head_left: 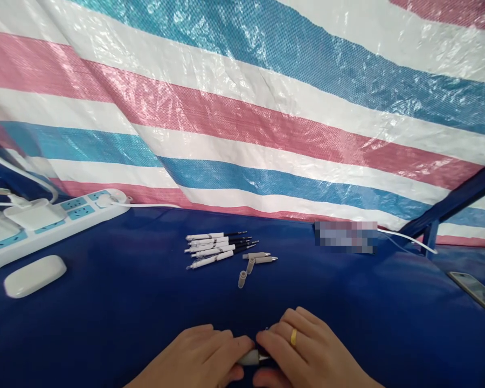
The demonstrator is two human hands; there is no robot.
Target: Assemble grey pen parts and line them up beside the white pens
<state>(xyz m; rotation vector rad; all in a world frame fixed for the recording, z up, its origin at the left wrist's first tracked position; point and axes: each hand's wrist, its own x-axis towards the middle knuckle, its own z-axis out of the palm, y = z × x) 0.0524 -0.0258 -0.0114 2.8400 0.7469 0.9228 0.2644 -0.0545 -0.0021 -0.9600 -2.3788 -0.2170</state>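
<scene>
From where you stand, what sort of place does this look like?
Probably a makeshift assembly bench: striped tarpaulin behind, a power strip, and white pens laid out on blue sheeting.

My counter (pixel 145 307) is draped in dark blue sheeting. On it lie a white power strip (pixel 64 221), a rounded white case (pixel 34 276), a bunch of white pens (pixel 210 249), small grey plastic tubes (pixel 250 265) and, at the right edge, a phone (pixel 477 291).

White, black-tipped pens (pixel 214 249) on a navy-blue sheet (pixel 347 323).
</scene>
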